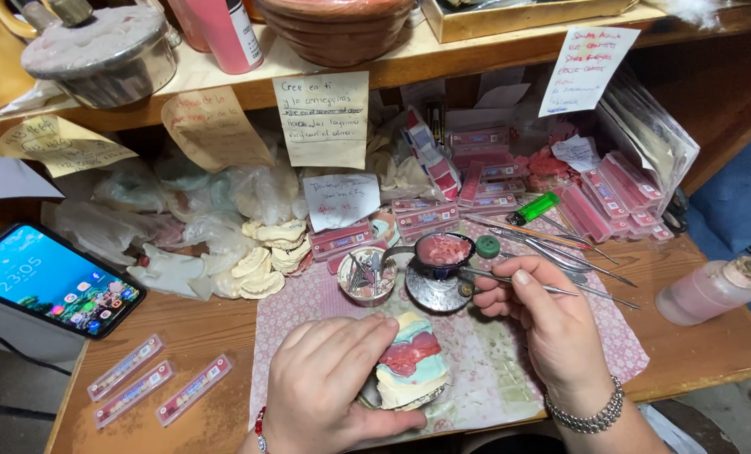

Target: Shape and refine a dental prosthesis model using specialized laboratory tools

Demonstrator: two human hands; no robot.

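Observation:
My left hand (321, 382) grips a pale plaster dental model (411, 363) topped with red-pink wax, held low over a patterned pink cloth (493, 353). My right hand (539, 315) pinches a thin metal instrument (522, 282) whose tip reaches toward a small dark cup of pink wax (442, 250) standing on a round metal burner (434, 288). A bracelet circles my right wrist.
A small pot of tools (367, 273), a green lighter (535, 207), loose metal instruments (560, 248) and stacked pink tooth cards (484, 181) lie behind. Plaster casts (266, 252), a phone (47, 282), three flat strips (152, 387) sit left; a plastic bottle (711, 290) right. Paper notes hang from the shelf.

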